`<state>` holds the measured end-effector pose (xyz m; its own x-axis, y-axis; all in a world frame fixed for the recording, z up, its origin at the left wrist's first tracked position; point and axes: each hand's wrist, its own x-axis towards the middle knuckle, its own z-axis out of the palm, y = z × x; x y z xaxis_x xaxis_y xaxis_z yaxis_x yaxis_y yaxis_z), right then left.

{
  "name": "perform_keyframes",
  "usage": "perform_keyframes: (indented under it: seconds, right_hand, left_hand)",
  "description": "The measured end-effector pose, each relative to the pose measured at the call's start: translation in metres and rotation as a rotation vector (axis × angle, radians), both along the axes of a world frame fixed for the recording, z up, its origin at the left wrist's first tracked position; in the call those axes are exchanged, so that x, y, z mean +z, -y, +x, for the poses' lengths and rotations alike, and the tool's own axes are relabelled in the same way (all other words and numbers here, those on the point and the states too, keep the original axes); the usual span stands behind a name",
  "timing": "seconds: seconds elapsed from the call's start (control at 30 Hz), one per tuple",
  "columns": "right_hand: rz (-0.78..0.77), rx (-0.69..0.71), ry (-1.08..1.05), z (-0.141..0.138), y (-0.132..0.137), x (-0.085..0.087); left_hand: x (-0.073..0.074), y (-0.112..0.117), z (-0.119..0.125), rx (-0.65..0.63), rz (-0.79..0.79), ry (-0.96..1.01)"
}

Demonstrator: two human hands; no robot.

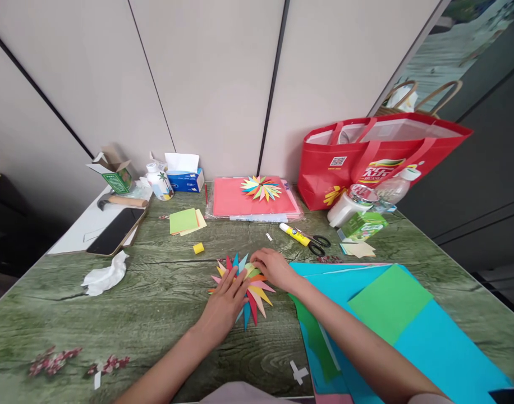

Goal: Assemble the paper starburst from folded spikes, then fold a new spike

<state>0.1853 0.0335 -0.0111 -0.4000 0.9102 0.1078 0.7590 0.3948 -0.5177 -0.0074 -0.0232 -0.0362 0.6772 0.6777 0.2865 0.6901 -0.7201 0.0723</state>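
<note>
The multicoloured folded-paper star (253, 297) lies flat on the green wood-patterned worktop (164, 325), near its front middle, with both hands on it. The left forearm slants in from the lower left; the left hand (224, 308) rests palm down over the star's left side, fingers extended forward and slightly spread. The right forearm reaches from the lower right, passing over the blue paper sheets (442, 348) and angling inward. The right hand (274, 269) arches over the star's upper right edge, its fingers bent down by the light-green points; whether they pinch one, I cannot tell. Beyond the hands lie a yellow glue stick (294, 234) with black-handled scissors (317, 246) just beside it, and a second paper star (261, 189) on a red paper stack (232, 199).
</note>
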Motion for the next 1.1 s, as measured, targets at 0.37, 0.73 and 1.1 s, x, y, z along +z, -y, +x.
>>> perform_keyframes:
  seconds: [0.37,0.73,1.1]
  right_hand:
    - [0.062,0.062,-0.018,0.0017,0.0027,-0.0051]
    - [0.092,0.005,-0.093,0.0028,0.0072,-0.0062]
    - [0.1,0.095,-0.036,0.0065,0.0022,-0.0096]
  left_hand:
    - [-0.002,0.0006,0.0008,0.009,0.001,0.043]
    - [-0.0039,0.0004,0.0015,0.008,0.048,-0.007]
    - [-0.0032,-0.0012,0.0032,0.006,0.057,-0.021]
